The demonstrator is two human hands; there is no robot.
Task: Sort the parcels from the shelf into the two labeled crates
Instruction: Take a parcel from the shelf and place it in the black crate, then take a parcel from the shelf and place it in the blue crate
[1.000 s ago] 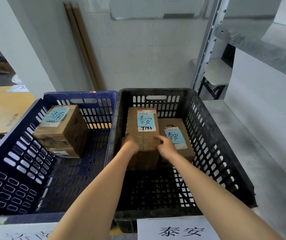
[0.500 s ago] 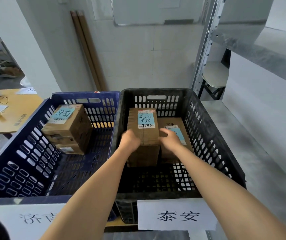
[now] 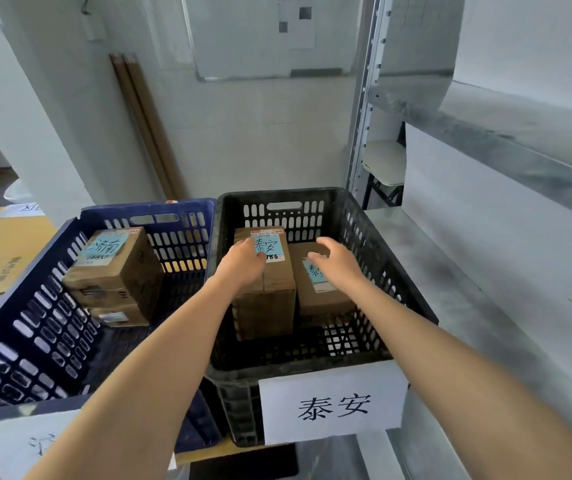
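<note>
Right crate (image 3: 383, 268) holds two parcels (image 3: 267, 306) side by side; left crate (image 3: 146, 207) holds stacked parcels (image 3: 121, 271).

Blue crate (image 3: 28, 344) and black crate (image 3: 277, 194) sit side by side on a tan board (image 3: 215, 453), barely visible underneath.

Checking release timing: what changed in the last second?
Right hand let go of the tall parcel and lifted, open, above the second parcel. Left hand slid forward onto the tall parcel's top. Both parcels stay put in the black crate; blue crate unchanged.
</note>
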